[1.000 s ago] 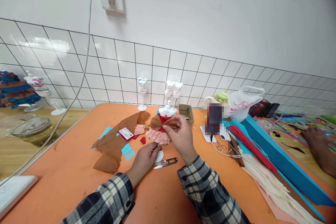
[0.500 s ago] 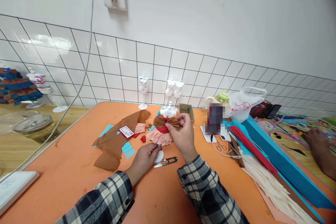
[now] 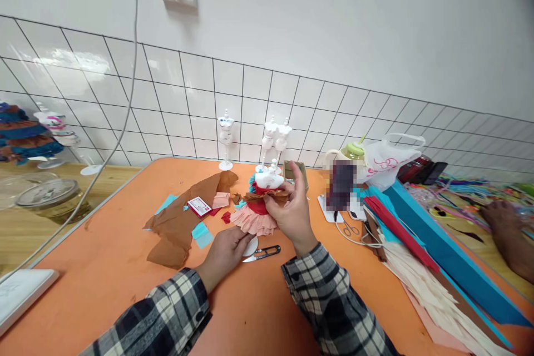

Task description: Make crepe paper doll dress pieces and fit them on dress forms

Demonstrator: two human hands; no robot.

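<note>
A small white dress mannequin (image 3: 269, 179) leans back in front of me, wearing a red bodice (image 3: 255, 207) and a pleated pink paper skirt (image 3: 254, 222). At its waist my right hand (image 3: 294, 217) pinches a brown paper bow (image 3: 254, 197), seen nearly edge-on, with the index finger raised. My left hand (image 3: 225, 247) is closed at the skirt's hem, around the mannequin's stand; its fingertips are partly hidden. The stand's round white base (image 3: 251, 247) shows beside the left thumb. Close below lie black-handled thread snips (image 3: 262, 253).
Brown crepe paper (image 3: 183, 222), a red-and-white card box (image 3: 199, 207) and paper scraps lie left. Bare mannequins (image 3: 226, 136) stand behind, near a small cardboard box (image 3: 301, 173). To the right are a phone (image 3: 342, 186), scissors (image 3: 349, 228), paper strips (image 3: 411, 264) and another person's hand (image 3: 503, 228).
The brown bow has turned from facing me broadly to nearly edge-on, baring more red bodice. My right index finger has lifted away from it. My left hand stays at the stand.
</note>
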